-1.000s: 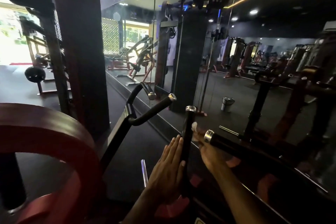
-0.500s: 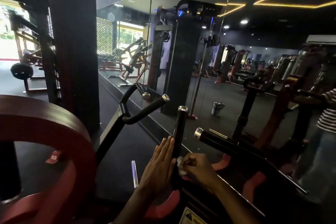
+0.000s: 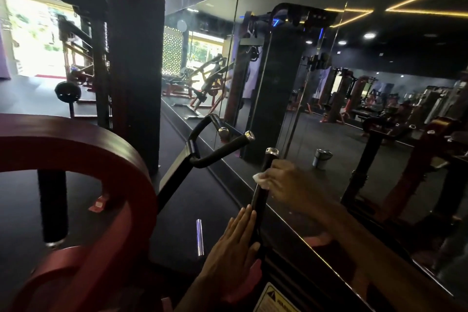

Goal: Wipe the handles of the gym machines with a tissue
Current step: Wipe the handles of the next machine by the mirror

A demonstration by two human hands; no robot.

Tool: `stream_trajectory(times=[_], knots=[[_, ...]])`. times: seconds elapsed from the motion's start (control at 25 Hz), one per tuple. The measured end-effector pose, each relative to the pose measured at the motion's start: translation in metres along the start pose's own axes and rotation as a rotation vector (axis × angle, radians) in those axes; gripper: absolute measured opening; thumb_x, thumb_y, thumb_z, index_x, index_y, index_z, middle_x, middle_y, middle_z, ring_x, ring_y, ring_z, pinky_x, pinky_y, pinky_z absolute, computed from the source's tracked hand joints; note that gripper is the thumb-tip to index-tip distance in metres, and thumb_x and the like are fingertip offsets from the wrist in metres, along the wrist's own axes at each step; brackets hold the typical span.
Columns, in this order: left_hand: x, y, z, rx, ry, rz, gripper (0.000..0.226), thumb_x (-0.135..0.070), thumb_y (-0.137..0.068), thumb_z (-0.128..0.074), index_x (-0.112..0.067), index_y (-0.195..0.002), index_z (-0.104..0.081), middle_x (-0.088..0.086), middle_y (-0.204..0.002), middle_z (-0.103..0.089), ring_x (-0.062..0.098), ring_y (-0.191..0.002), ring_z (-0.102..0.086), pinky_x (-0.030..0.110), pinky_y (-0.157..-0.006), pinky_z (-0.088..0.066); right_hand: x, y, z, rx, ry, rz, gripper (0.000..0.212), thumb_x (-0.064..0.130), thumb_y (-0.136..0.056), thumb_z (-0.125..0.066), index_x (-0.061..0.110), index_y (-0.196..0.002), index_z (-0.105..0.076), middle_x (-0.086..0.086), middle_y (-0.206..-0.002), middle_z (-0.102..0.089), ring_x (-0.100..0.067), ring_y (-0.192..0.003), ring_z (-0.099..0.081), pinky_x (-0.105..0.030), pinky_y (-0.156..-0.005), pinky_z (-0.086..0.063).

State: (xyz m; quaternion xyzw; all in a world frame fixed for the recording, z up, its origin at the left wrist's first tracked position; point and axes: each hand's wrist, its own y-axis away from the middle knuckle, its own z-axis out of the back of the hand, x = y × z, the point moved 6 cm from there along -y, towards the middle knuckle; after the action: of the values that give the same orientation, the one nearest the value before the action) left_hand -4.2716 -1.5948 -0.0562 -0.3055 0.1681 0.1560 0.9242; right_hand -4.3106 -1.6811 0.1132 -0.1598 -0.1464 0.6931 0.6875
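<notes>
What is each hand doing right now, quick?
Left hand: open, straight fingers resting flat against the upright black padded handle.
Right hand: closed, pressing a small white tissue to that handle.

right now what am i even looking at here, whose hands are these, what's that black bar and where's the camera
The picture comes from a camera worn on a person's head, looking forward and down, so the two hands are that person's own. This is a gym beside a wall mirror, which repeats the room. The upright black bar is a machine handle with a metal end cap. The left hand lies flat against its lower part, fingers straight. The right hand presses a white tissue to the handle higher up, wiping it. A second, angled handle sits to the left, and the curved red frame belongs to the same or a neighbouring machine.
</notes>
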Motion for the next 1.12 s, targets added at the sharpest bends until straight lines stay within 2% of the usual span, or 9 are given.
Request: stream_trajectory(times=[0.12,0.28,0.48,0.6,0.68,0.76,0.88,1.0,1.12], knots=[[-0.004,0.008,0.000,-0.038,-0.028,0.006,0.067,-0.058,-0.093,0.000,-0.021,-0.147,0.000,-0.010,-0.155,0.012,0.001,-0.142,0.016,0.024,-0.117,0.004,-0.011,-0.054,-0.021,0.269,0.142,0.074,0.025,0.030,-0.092,-0.055,0.012,-0.107,-0.065,-0.003,-0.110,-0.053,-0.011,-0.092,-0.051,-0.027,-0.082,-0.044],[-0.007,0.016,-0.007,-0.125,-0.148,0.035,0.059,-0.046,-0.099,-0.016,-0.016,-0.150,-0.010,-0.004,-0.159,-0.001,0.007,-0.146,0.004,0.029,-0.119,-0.006,0.004,-0.070,-0.068,0.679,0.168,0.270,0.026,0.007,-0.089,-0.052,0.013,-0.108,-0.069,-0.004,-0.113,-0.064,-0.017,-0.101,-0.059,-0.020,-0.078,-0.037],[-0.019,0.016,-0.015,-0.242,-0.237,0.084,0.055,-0.038,-0.102,-0.022,-0.012,-0.150,-0.016,0.003,-0.159,-0.013,0.014,-0.146,-0.011,0.027,-0.117,-0.009,0.017,-0.063,-0.097,0.954,0.244,0.487,0.034,0.000,-0.086,-0.050,0.012,-0.108,-0.071,-0.004,-0.113,-0.068,-0.015,-0.090,-0.061,-0.019,-0.074,-0.038],[-0.025,0.016,-0.012,-0.279,-0.254,0.126,0.053,-0.035,-0.102,-0.026,-0.010,-0.149,-0.022,0.002,-0.158,-0.015,0.014,-0.146,-0.012,0.027,-0.118,-0.007,0.004,-0.070,-0.096,0.971,0.190,0.386,0.029,0.009,-0.090,-0.052,0.006,-0.116,-0.064,-0.010,-0.111,-0.065,-0.013,-0.066,-0.051,-0.025,-0.060,-0.042],[-0.030,0.016,-0.011,-0.281,-0.289,0.164,0.052,-0.036,-0.103,-0.025,-0.011,-0.148,-0.024,0.001,-0.158,-0.016,0.012,-0.146,-0.010,0.026,-0.118,-0.005,-0.004,-0.076,-0.090,0.946,0.239,0.372,0.028,0.012,-0.091,-0.053,0.002,-0.116,-0.061,-0.005,-0.092,-0.062,-0.010,-0.062,-0.047,-0.020,-0.053,-0.044],[-0.032,0.015,-0.011,-0.256,-0.305,0.200,0.054,-0.039,-0.102,-0.019,-0.011,-0.148,-0.024,0.000,-0.158,-0.015,0.011,-0.146,-0.008,0.027,-0.118,-0.006,-0.012,-0.086,-0.085,0.893,0.271,0.372,0.024,0.010,-0.088,-0.059,0.000,-0.109,-0.066,-0.005,-0.087,-0.064,-0.014,-0.070,-0.058,-0.018,-0.061,-0.049],[-0.027,0.012,-0.012,-0.179,-0.418,0.199,0.055,-0.039,-0.102,-0.012,-0.011,-0.148,-0.023,0.003,-0.157,-0.017,0.012,-0.146,-0.007,0.033,-0.118,-0.016,-0.030,-0.108,-0.071,0.804,0.298,0.315,0.020,0.009,-0.083,-0.063,0.004,-0.100,-0.071,-0.011,-0.101,-0.069,-0.024,-0.095,-0.066,-0.029,-0.077,-0.049],[-0.027,0.011,-0.013,-0.161,-0.468,0.204,0.052,-0.036,-0.103,-0.016,-0.008,-0.146,-0.026,0.005,-0.155,-0.023,0.013,-0.146,-0.012,0.035,-0.116,-0.021,-0.044,-0.117,-0.047,0.626,0.333,0.304,0.019,0.010,-0.083,-0.062,0.009,-0.101,-0.068,-0.007,-0.099,-0.062,-0.022,-0.087,-0.059,-0.030,-0.073,-0.046],[-0.038,0.009,-0.008,-0.201,-0.401,0.202,0.053,-0.037,-0.102,-0.021,-0.008,-0.145,-0.029,0.002,-0.155,-0.022,0.009,-0.145,-0.010,0.027,-0.118,-0.012,-0.051,-0.112,-0.037,0.488,0.361,0.341,0.023,0.009,-0.086,-0.056,0.012,-0.108,-0.065,-0.003,-0.096,-0.047,-0.020,-0.085,-0.050,-0.029,-0.071,-0.039]])
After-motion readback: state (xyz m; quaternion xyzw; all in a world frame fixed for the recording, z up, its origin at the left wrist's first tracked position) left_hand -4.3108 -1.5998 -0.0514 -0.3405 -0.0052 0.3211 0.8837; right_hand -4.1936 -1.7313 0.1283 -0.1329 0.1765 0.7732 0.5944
